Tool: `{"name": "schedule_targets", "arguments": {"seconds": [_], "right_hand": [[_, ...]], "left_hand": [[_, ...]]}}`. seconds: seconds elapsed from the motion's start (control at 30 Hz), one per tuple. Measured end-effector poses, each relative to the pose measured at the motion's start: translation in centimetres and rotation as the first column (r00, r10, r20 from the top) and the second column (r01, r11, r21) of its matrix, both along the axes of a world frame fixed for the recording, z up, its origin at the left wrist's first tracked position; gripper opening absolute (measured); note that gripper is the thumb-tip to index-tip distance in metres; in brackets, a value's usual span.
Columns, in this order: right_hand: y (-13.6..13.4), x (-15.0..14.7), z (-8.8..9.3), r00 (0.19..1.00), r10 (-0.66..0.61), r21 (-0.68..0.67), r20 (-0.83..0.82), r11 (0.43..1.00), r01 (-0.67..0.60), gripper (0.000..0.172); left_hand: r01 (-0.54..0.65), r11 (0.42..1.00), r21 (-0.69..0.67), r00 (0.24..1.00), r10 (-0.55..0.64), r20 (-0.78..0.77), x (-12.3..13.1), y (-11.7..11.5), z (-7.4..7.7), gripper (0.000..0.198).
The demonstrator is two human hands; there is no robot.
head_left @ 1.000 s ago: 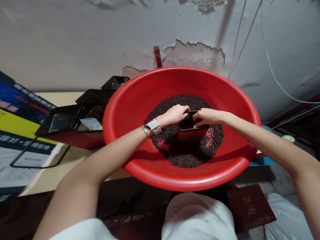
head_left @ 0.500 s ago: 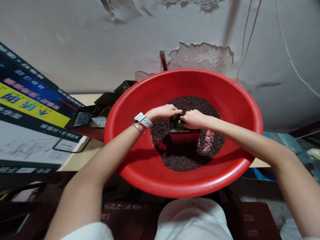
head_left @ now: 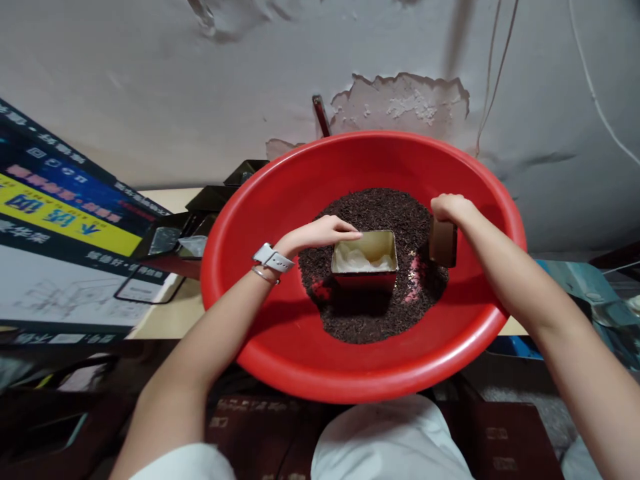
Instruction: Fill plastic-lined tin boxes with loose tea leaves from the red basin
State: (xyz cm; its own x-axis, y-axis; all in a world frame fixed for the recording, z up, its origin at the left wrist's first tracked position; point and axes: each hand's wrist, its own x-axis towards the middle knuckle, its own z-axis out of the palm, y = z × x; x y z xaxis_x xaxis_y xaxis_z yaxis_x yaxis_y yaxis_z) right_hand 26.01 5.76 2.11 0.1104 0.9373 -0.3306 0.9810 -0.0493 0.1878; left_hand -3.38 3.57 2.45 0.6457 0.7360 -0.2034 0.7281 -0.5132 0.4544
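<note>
A rectangular tin (head_left: pixel 365 281), gold-coloured inside with a whitish clear liner (head_left: pixel 361 261), stands mouth up among dark, tea-like loose leaves (head_left: pixel 373 203). My left hand (head_left: pixel 324 232) grips its back left rim, thumb along the edge and the other fingers partly hidden. To the right, apart from the tin, my right hand (head_left: pixel 450 205) is closed around the top of a small brown box-like container (head_left: pixel 443 241). That container hangs over the right edge of the leaves; what is in it does not show. A wide red basin (head_left: pixel 360 381) holds the leaves and the tin.
Several dark open tins (head_left: pixel 173 230), some with clear liners, stand left of the basin on a pale tabletop (head_left: pixel 159 325). A large printed carton (head_left: pixel 60 233) leans at far left. Behind is a peeling wall (head_left: pixel 400 110) with hanging cords (head_left: pixel 493 87). Dark red boxes (head_left: pixel 505 433) lie below.
My right hand has moved from the tin's mouth to the right, and the brown container now shows in it. My left hand stays at the rim. The view shifted slightly.
</note>
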Motion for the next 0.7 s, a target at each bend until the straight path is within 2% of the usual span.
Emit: {"name": "schedule_targets", "arguments": {"seconds": [0.07, 0.17, 0.27, 0.33, 0.43, 0.5, 0.57, 0.63, 0.7], "right_hand": [[0.2, -0.3, -1.1, 0.999, -0.012, -0.1, 0.048, 0.995, 0.017, 0.031], [0.5, -0.4, -2.1, 0.996, 0.003, -0.136, 0.084, 0.991, 0.008, 0.036], [0.8, -0.3, -2.5, 0.996, -0.005, -0.133, 0.094, 0.991, 0.017, 0.04], [0.9, -0.3, -2.6, 0.995, -0.022, -0.132, 0.094, 0.991, 0.035, 0.041], [1.0, 0.0, -2.7, 0.999, -0.015, -0.103, 0.049, 0.994, 0.02, 0.033], [1.0, 0.6, -2.9, 1.0, 0.019, -0.062, -0.001, 0.998, -0.019, 0.029], [1.0, 1.5, -3.3, 0.996, 0.074, -0.005, -0.054, 0.997, -0.074, 0.039], [1.0, 2.4, -3.7, 0.982, 0.145, 0.061, -0.119, 0.988, -0.139, 0.046], [1.0, 2.9, -3.8, 0.961, 0.209, 0.108, -0.181, 0.975, -0.192, 0.046]], "left_hand": [[0.072, 0.995, -0.065, 0.997, -0.072, -0.009, 0.0, -0.9, 0.9, 0.041], [0.179, 0.978, -0.111, 0.982, -0.184, -0.044, 0.4, -2.1, 1.8, 0.034], [0.226, 0.974, 0.009, 0.972, -0.225, -0.07, 1.0, -2.8, 1.6, 0.035], [0.155, 0.975, 0.159, 0.987, -0.145, -0.076, 1.2, -2.7, 1.3, 0.035], [-0.026, 0.946, 0.322, 1.0, 0.027, 0.001, 0.9, -1.9, 1.1, 0.035], [-0.111, 0.93, 0.351, 0.993, 0.095, 0.063, 0.3, -1.3, 1.4, 0.035], [-0.156, 0.92, 0.36, 0.987, 0.134, 0.087, -0.5, -0.9, 2.0, 0.035], [-0.176, 0.91, 0.376, 0.984, 0.158, 0.078, -1.2, -0.8, 2.7, 0.036], [-0.17, 0.903, 0.395, 0.985, 0.165, 0.046, -1.4, -1.0, 3.2, 0.037]]}}
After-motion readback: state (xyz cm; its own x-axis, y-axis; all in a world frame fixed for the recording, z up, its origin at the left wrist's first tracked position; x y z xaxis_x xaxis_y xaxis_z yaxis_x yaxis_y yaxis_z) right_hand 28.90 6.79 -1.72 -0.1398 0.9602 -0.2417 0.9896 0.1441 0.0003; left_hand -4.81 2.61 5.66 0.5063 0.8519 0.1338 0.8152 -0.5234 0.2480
